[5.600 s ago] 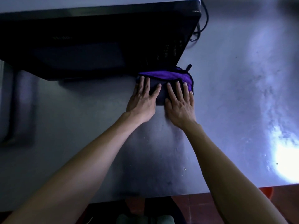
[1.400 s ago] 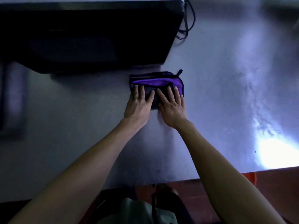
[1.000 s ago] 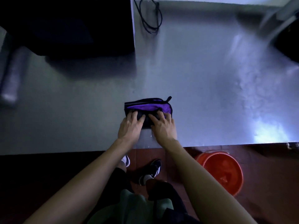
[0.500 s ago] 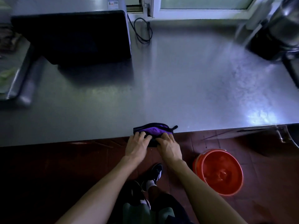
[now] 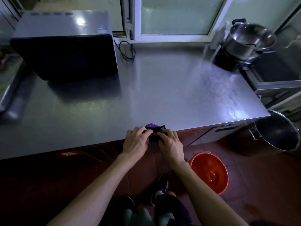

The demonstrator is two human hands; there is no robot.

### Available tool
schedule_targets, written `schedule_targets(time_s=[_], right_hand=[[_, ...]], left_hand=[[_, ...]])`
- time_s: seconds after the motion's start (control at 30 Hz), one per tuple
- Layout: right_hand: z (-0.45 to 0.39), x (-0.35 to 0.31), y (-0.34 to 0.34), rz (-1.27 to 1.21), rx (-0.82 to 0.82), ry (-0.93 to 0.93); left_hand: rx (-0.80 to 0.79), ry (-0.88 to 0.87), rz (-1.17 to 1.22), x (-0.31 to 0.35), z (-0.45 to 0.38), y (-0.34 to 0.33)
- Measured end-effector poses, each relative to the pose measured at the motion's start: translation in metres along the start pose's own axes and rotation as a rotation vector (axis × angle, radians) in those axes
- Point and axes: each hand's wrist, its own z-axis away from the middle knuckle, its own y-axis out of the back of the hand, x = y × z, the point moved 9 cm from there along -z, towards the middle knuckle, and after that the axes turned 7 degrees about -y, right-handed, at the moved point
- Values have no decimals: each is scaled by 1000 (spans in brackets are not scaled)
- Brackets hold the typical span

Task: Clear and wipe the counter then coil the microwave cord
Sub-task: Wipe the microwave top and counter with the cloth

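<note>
Head view — both hands (image 5: 153, 142) grip the cloth (image 5: 154, 128) at the counter (image 5: 162, 95) edge, covering most of it.

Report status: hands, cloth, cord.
Left hand and right hand both grip purple cloth at counter's near edge. Microwave cord loose beside microwave, uncoiled. Nothing in the way.

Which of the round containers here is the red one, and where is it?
The orange-red bucket on the floor by the person's right forearm. The other two, upper right and right, are bare metal pots.
</note>
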Motion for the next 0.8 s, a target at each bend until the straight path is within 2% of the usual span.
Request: schedule_targets(time_s=[0.2,0.5,0.8], right_hand=[[-21,54,32,-22,75,-56],[-80,176,89,-61,184,-120],[-118,287,142,-55,221,-214]], left_hand=[[-12,-102,-22,46,-52,-11],[-67,-208,-67,140,-167,-58],[-162,-293,-58,228,-254,-106]])
